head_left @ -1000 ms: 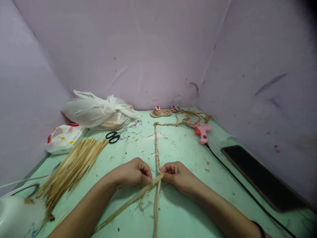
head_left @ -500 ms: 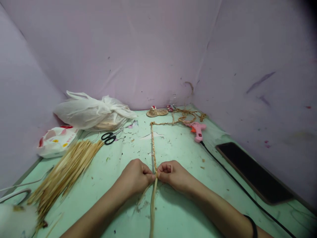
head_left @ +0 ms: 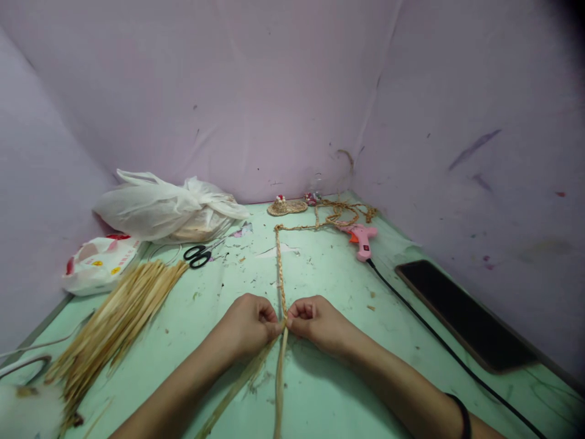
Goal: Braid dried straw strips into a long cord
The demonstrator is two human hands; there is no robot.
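A long straw braid [head_left: 279, 262] runs from the far side of the green table [head_left: 329, 390] straight toward me. At its near end my left hand [head_left: 249, 326] and my right hand [head_left: 315, 323] meet, both closed in a pinch on the loose straw strands [head_left: 278, 384]. One strand trails down toward me, another slants to the lower left under my left forearm. The far end of the braid bends right into a coiled heap [head_left: 340, 216].
A bundle of straw strips [head_left: 114, 323] lies at left. Behind it are black scissors [head_left: 197, 255], a white plastic bag [head_left: 164, 207] and a red-and-white packet [head_left: 98, 265]. A pink glue gun [head_left: 362, 239] with its black cord [head_left: 439, 341] and a dark phone [head_left: 461, 317] lie at right.
My hands have drawn together at the braid's end. The wide strand that lay across to the left a second ago is folded in; the view shifted slightly right.
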